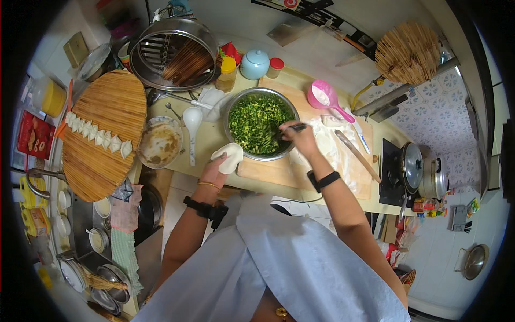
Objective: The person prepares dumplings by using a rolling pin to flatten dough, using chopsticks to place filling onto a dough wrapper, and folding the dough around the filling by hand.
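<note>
My left hand holds a flat round dough wrapper at the near left rim of a steel bowl. The bowl holds a chopped green filling. Over the bowl's right side, my right hand grips a dark-handled utensil; its lower end is blurred in the filling. A row of folded dumplings lies across a round slatted wooden tray at the left. Right of the bowl, a rolling pin rests on a floured wooden board.
A stained plate and a white ladle-like spoon lie left of the bowl. Behind stand a steel steamer, a yellow-lidded jar and a blue pot. A pink scoop lies on the board; a stove is at right.
</note>
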Demonstrator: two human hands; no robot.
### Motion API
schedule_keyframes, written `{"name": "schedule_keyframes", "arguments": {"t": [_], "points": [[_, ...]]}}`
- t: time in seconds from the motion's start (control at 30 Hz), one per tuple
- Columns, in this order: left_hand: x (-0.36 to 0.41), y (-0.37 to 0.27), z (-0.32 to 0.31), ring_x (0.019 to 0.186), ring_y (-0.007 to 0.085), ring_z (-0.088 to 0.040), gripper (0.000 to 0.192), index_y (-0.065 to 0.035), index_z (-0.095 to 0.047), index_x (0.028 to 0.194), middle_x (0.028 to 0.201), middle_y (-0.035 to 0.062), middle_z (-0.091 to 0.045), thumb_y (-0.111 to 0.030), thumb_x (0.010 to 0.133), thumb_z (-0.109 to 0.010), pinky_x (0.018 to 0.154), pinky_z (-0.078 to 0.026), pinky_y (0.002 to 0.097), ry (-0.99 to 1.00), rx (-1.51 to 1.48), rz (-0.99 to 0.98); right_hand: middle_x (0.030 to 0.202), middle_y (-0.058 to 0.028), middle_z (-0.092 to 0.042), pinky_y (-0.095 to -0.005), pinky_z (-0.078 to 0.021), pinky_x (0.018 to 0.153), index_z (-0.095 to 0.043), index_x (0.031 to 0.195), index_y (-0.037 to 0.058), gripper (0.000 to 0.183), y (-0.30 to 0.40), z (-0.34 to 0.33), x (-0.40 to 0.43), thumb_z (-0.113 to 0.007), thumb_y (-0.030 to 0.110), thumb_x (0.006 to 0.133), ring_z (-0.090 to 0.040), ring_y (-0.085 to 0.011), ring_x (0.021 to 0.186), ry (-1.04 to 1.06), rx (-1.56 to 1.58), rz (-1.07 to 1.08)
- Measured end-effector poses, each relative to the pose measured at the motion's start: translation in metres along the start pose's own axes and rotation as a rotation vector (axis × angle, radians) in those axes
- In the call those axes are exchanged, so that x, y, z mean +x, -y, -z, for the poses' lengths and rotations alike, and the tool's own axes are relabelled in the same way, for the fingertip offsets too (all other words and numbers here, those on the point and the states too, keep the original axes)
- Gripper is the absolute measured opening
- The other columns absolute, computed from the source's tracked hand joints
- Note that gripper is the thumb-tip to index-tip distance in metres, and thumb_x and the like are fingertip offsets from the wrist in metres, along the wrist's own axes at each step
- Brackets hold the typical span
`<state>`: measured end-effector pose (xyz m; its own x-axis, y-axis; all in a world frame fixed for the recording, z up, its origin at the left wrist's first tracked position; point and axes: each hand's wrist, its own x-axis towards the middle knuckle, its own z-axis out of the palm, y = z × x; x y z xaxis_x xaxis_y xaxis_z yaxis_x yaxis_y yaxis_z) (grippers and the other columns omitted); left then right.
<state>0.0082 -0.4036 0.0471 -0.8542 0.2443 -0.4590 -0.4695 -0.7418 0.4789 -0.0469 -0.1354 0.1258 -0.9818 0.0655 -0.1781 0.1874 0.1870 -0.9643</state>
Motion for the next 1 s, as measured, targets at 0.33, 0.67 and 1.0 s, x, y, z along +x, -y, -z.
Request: {"name": "schedule_keyframes", "arguments": {"t": [0.33, 0.67, 1.0], "points": [[-0.001, 0.004, 0.001, 0.107, 0.0251, -0.056, 0.034, 0.0057, -0.048, 0.121, 0.118, 0.0139, -0.056, -0.007, 0.089, -0.054, 0.093, -0.046, 0.0339, -0.028, -0.028, 0.016, 0.08, -0.0111, -0.067, -0.0258, -0.0541, 0.056, -0.064, 0.085, -0.0055, 0.009, -0.006, 0.008, -0.017, -0.058, 0.001, 0.083, -0.063, -0.0172, 0.06, -0.117, 0.038, -0.136], [0.004, 0.003, 0.008, 0.111, 0.0236, -0.054, 0.034, 0.0039, -0.05, 0.121, 0.12, 0.0124, -0.056, -0.009, 0.09, -0.054, 0.096, -0.043, 0.0343, -0.021, -0.016, 0.011, 0.085, -0.0113, -0.067, -0.0237, -0.0551, 0.064, -0.064, 0.089, -0.0066, 0.013, 0.012, 0.015, -0.023, -0.058, 0.005, 0.086, -0.064, -0.0137, 0.071, -0.068, 0.068, 0.015], [-0.005, 0.002, 0.005, 0.109, 0.0236, -0.055, 0.033, 0.004, -0.05, 0.12, 0.118, 0.0125, -0.057, -0.009, 0.09, -0.054, 0.095, -0.044, 0.0342, -0.033, 0.011, 0.014, 0.083, -0.0095, -0.065, -0.0237, -0.055, 0.065, -0.064, 0.09, -0.0082, 0.015, -0.012, 0.039, -0.002, -0.06, 0.006, 0.086, -0.062, -0.0133, 0.071, -0.274, 0.085, 0.085]]}}
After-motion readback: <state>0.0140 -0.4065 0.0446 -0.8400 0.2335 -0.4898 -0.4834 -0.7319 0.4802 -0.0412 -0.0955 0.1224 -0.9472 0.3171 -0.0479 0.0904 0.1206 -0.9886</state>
